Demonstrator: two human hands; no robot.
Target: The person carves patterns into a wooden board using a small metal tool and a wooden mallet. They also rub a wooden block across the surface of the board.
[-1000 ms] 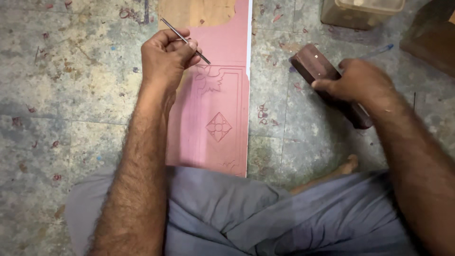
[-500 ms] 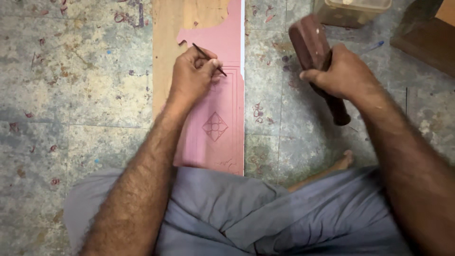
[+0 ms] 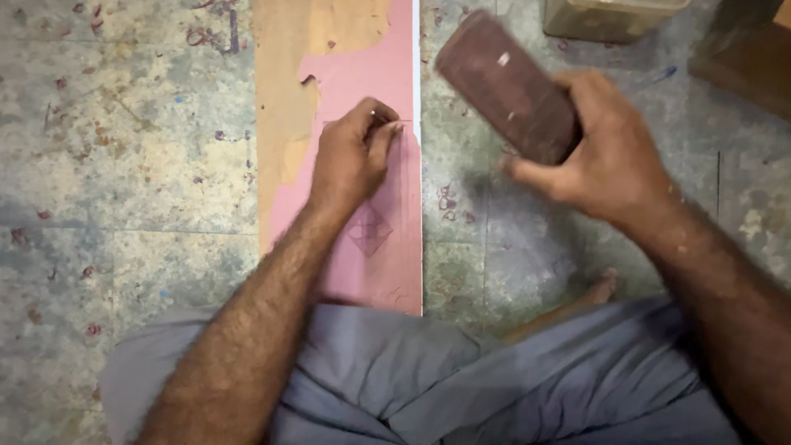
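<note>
A long wooden plank (image 3: 284, 107), partly painted pink with a carved diamond pattern (image 3: 369, 231), lies on the floor in front of me. My left hand (image 3: 350, 156) rests on its pink part and pinches a thin metal chisel, whose tip is hidden under my fingers. My right hand (image 3: 606, 152) is raised to the right of the plank and grips a dark brown wooden mallet (image 3: 507, 82), blurred by motion, its head up and to the left.
The floor (image 3: 124, 148) is worn, paint-stained stone. A tan box (image 3: 610, 16) stands at the top right, a dark wooden block (image 3: 746, 58) beside it. My grey cloth-covered legs (image 3: 494, 379) fill the bottom of the view.
My left hand set the chisel steeply against the pink surface and closed over it. My right hand lifted the mallet up and leftward toward the chisel.
</note>
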